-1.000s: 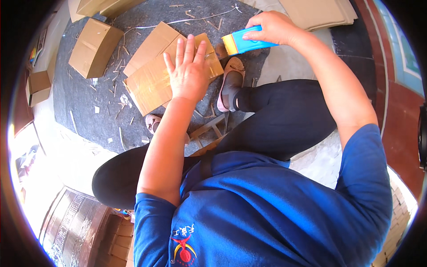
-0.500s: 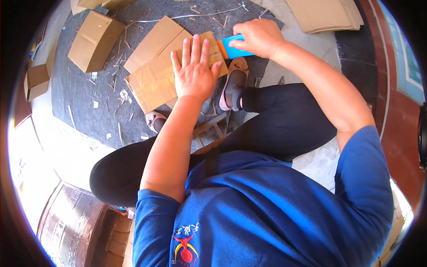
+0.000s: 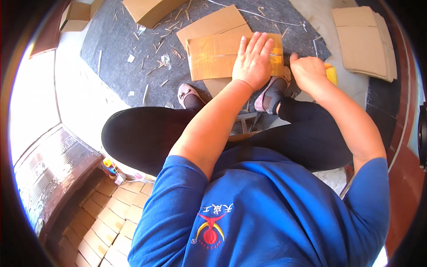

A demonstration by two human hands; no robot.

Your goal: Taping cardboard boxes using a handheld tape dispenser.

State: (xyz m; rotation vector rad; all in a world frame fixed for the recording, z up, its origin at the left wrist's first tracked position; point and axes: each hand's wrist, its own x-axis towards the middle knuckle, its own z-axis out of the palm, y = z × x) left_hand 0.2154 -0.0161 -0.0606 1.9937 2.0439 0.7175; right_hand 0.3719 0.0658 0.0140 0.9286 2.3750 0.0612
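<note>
A brown cardboard carton (image 3: 209, 64) lies by my feet, with shiny amber tape across its upper face and at its right end. My left hand (image 3: 252, 64) presses flat on it, fingers stretched out and close together. Just off the carton's right end, my right hand (image 3: 308, 73) is closed with its knuckles up. A yellow-orange part of a tape dispenser (image 3: 331, 74) shows beyond its right side; the hand covers the rest. Open cardboard flaps (image 3: 213, 26) stick out behind the carton.
Another carton (image 3: 153, 11) stands at the far left and a smaller box (image 3: 76, 17) at its left. Flat cardboard sheets (image 3: 362, 42) are stacked at the right. Scraps and a white strap (image 3: 249, 11) litter the dark mat (image 3: 120, 58). Many small cartons (image 3: 111, 218) sit lower left.
My right hand has turned over and drawn nearer; the dispenser's blue body, seen before, is now hidden. My left hand stays flat on the carton. The whole view has shifted.
</note>
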